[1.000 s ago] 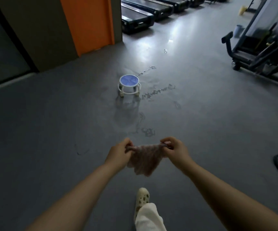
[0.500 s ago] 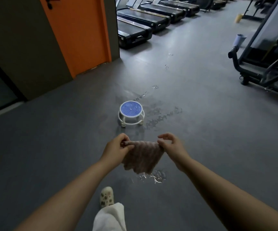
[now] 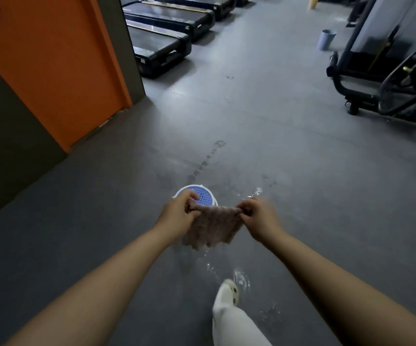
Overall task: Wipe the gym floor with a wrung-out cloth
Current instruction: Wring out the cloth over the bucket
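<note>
The floor (image 3: 301, 196) is dark grey matting, running from my feet up to 12 o'clock, with wet marks (image 3: 208, 158) trailing toward 12 and shinier splashes (image 3: 239, 278) near 6, just beside my shoe (image 3: 232, 289). An orange door (image 3: 52, 63) fills the 10 o'clock corner, set in a dark wall. A row of treadmills (image 3: 167, 28) lies at 11 to 12 o'clock. A black machine frame (image 3: 389, 78) stands at 2 o'clock, with a small grey bin (image 3: 326, 39) beyond it at 1. My white trouser leg (image 3: 232, 325) shows at 6.

At the centre, a low stool (image 3: 203, 196) with a blue perforated top and white rim sits on the floor, partly hidden behind my left hand (image 3: 179, 216). I hold the cloth (image 3: 213, 228) up in the air in front of it, stretched between both hands: my left grip is bunched round its upper left corner, my right hand (image 3: 259, 217) pinches the upper right corner. The cloth's lower edge hangs free above the wet floor.
</note>
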Available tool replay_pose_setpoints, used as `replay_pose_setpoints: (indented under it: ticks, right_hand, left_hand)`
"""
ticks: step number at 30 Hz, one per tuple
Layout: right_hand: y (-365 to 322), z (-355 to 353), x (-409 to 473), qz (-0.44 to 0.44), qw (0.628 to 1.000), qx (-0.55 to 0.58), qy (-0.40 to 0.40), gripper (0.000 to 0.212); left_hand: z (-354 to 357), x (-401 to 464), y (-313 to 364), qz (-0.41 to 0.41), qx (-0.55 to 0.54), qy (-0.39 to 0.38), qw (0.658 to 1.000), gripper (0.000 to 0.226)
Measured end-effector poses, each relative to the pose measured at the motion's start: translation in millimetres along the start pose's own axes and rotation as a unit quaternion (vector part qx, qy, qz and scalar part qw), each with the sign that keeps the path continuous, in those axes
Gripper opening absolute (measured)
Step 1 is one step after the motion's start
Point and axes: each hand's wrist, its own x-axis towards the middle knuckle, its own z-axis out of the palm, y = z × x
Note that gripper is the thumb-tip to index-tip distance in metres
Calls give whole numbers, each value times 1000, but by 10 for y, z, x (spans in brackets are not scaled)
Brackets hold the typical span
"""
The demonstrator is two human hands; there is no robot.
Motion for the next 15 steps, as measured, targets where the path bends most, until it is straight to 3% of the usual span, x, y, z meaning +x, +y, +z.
replay_pose_setpoints:
  ticks: [7,15]
  right_hand:
    - [169,83,2257,-25,998,-50,-40,19]
    - [97,-48,4492,-37,989,-86,-113,19]
  left_hand:
    - [5,2246,-412,16,96,-65,993,29]
    - [-128,4366,-605,-27,96,-70,993,26]
